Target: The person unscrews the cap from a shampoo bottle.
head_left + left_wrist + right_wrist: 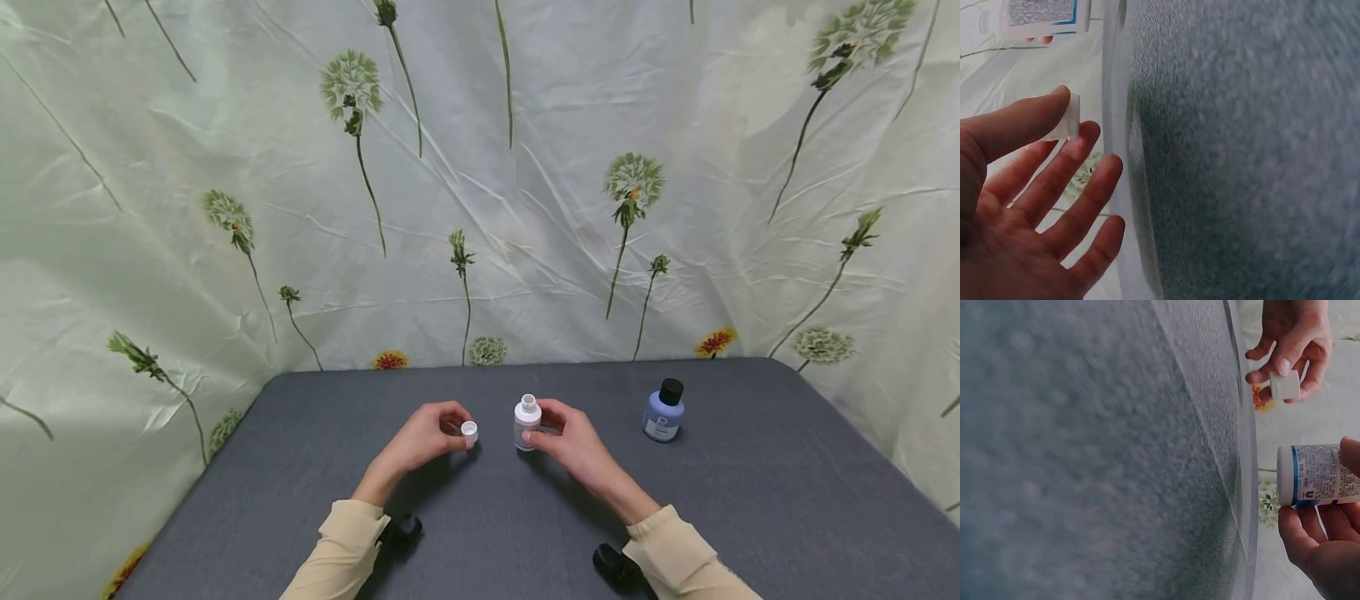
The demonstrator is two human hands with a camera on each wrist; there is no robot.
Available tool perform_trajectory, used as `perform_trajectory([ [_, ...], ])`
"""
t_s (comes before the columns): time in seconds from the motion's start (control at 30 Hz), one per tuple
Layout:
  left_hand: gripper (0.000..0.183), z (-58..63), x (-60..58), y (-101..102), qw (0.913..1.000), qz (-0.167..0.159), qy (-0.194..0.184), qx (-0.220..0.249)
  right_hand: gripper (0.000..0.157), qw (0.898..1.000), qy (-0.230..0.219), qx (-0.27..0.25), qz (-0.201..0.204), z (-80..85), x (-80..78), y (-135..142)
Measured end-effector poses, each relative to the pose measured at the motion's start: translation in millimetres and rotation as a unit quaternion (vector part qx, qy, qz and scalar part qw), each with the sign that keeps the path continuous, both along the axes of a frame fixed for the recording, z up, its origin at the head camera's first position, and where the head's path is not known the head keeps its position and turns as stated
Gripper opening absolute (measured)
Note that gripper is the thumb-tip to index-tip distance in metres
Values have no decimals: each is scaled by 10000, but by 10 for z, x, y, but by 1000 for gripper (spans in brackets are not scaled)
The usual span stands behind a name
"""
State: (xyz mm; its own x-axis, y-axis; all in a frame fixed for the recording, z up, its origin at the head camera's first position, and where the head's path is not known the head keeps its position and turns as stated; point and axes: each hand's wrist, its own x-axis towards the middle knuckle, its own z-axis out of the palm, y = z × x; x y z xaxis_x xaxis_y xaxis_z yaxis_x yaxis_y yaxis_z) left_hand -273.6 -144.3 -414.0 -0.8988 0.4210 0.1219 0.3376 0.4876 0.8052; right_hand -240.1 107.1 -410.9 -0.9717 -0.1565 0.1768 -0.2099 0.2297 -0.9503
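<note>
Between thumb and fingers my left hand (432,433) pinches a small white cap (469,430), its hollow side facing up. The left wrist view shows the cap (1071,119) between thumb and fingertips, the other fingers spread. To the right, my right hand (572,437) grips a small white bottle (527,423) whose mouth is uncovered. In the right wrist view, the bottle (1319,475) carries a printed label with a blue band, and it appears held above the table. A short distance separates the cap from the bottle.
A blue bottle with a black cap (663,410) stands upright to the right of my right hand. The dark grey table (315,467) reaches back to a pale curtain (420,300) printed with flowers. Black wrist cameras sit below both sleeves.
</note>
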Motion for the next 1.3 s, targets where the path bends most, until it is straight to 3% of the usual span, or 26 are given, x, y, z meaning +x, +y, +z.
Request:
perform_trajectory([
  [0.37,23,-3,-137,-77,9987,500,-91,-85,45,9997,-148,106,-145,9,-191,-91],
  [0.9,23,-4,-281,-152,9964,829,-139,-135,45,9996,-199,-177,-113,-11,-387,-302],
  [1.3,21,18,-354,-168,9941,988,-72,-439,44,9992,-170,-372,7,-55,-458,-395],
])
